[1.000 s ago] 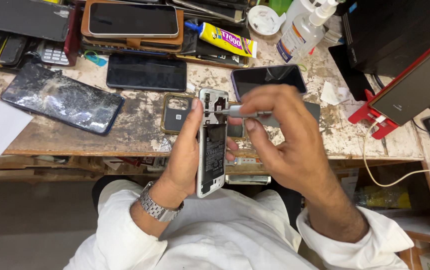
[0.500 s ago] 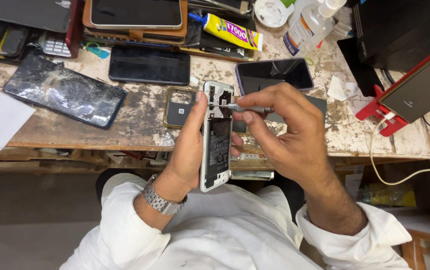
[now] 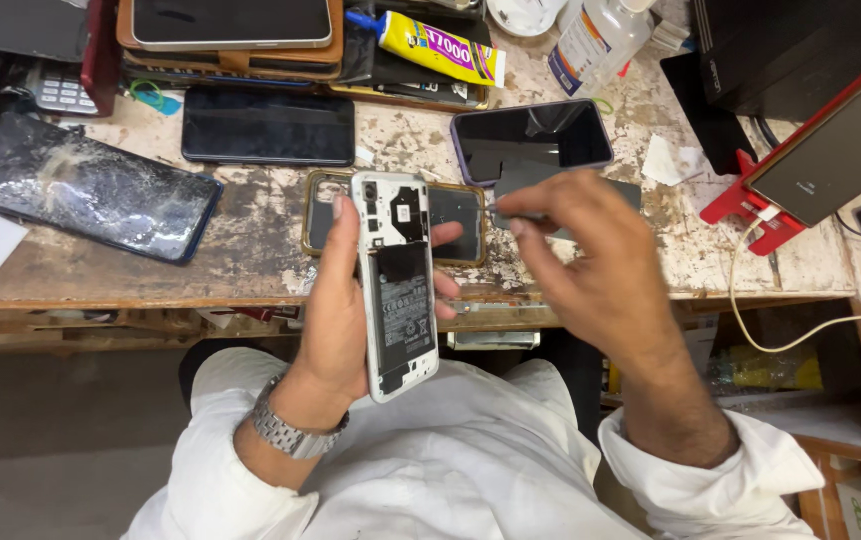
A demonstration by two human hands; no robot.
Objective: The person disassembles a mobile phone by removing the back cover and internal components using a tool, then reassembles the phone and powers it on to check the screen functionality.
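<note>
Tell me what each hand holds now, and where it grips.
Left hand grips the opened phone by its long edges. Right hand pinches a thin tool near its tip; blurred.

- White long-sleeved garment covers the torso and lap, cloth loosely creased.
- Both sleeves are pushed up the forearms, bunched in folds.
- Left hand [image 3: 335, 320] bare; a silver metal link wristwatch [image 3: 290, 432] on its wrist.
- Right hand [image 3: 590, 270] bare, no rings visible.

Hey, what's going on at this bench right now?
A person in a white shirt is working on an opened phone. The left hand holds it upright with its back cover off, so the battery and circuit board show. The right hand is off to the side, pinching a thin tool; its tip is too blurred to make out. Other phones, one with a cracked screen, lie on the worn table.
</note>
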